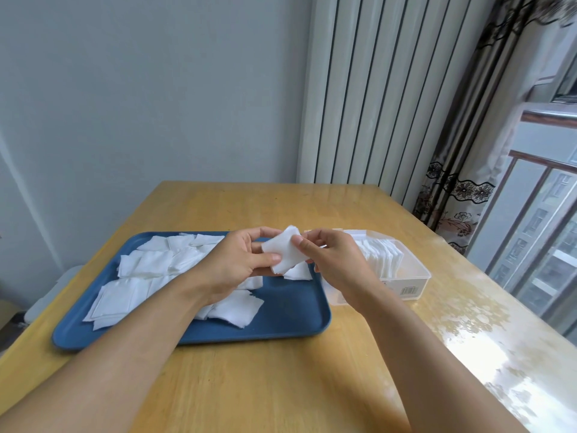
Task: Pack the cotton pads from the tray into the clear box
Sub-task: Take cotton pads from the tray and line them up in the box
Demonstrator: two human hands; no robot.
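We count one blue tray [290,320], one clear box [415,276] and one wooden table [281,379]. Two hands are in view: left hand [231,267], right hand [334,260]. The loose cotton pads [146,264] overlap too much for an exact count.

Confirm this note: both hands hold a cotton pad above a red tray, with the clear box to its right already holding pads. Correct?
Not quite: the tray is blue, not red, as the head view shows. Otherwise right: both hands, left and right, hold a cotton pad above it, and the clear box on its right holds pads.
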